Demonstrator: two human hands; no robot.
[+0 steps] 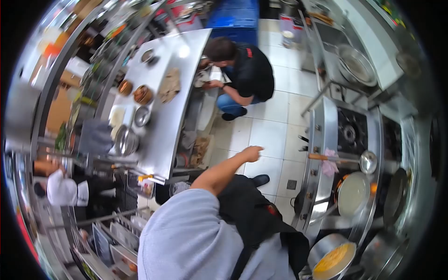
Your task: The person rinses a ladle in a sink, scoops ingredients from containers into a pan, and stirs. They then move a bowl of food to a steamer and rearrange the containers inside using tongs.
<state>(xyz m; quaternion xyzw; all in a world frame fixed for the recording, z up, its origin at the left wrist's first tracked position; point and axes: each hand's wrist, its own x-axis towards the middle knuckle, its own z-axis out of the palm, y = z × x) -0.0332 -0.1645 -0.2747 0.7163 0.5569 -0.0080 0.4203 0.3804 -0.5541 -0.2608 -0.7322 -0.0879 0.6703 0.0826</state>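
Note:
My left hand (252, 153) is stretched out over the tiled floor between the counter and the stove. Its index finger points out while the other fingers look curled, and nothing shows in it. My right hand is not visible. Nearest on the stove side is a long-handled ladle (367, 162) with a wooden handle, lying across the stove front beside a pink cloth (330, 163). A pan of pale liquid (353, 195) sits on a burner, and flame shows beside it. Below it stands a pot with yellow food (334, 259).
A co-worker in black (254, 72) crouches beside the steel counter (158, 140), hands at its lower shelf. Bowls, wooden containers and a brown cloth (170, 85) lie on top. Another person in white (63, 189) stands far left. Blue crates (233, 16) stand beyond the counter.

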